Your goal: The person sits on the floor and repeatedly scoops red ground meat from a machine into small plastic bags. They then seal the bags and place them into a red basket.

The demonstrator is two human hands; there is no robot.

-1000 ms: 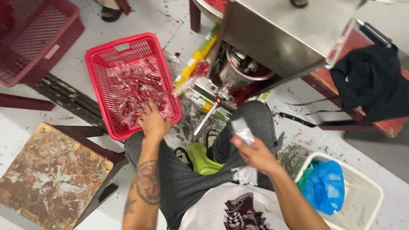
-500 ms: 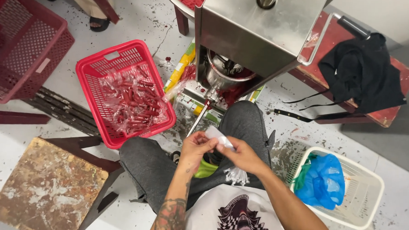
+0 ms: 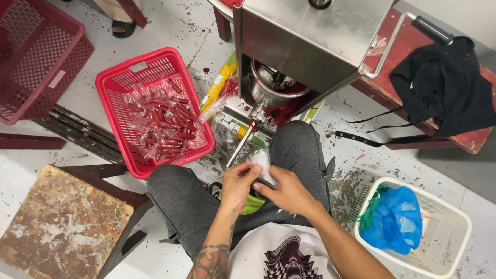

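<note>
Over my lap, between my knees, my left hand [image 3: 237, 185] and my right hand [image 3: 287, 192] meet on a small clear plastic bag [image 3: 262, 162] and both pinch it. Just ahead, a thin metal nozzle [image 3: 240, 144] slants down from a steel filling machine [image 3: 310, 33] holding red paste. To my left a red plastic basket [image 3: 126, 90] sits on the floor, with several small clear bags of red filling [image 3: 165, 125] inside.
A white basket [image 3: 443, 231] with a blue bag [image 3: 394, 217] stands at my right. A worn wooden stool [image 3: 59, 228] is at the lower left, a dark red crate [image 3: 25, 59] upper left. A black cloth [image 3: 449, 83] lies on a red bench. Someone's sandalled foot [image 3: 124, 29] shows at the top.
My left hand has come back from the red basket to my lap. Both hands now hold the small clear bag, which the right hand held alone before.
</note>
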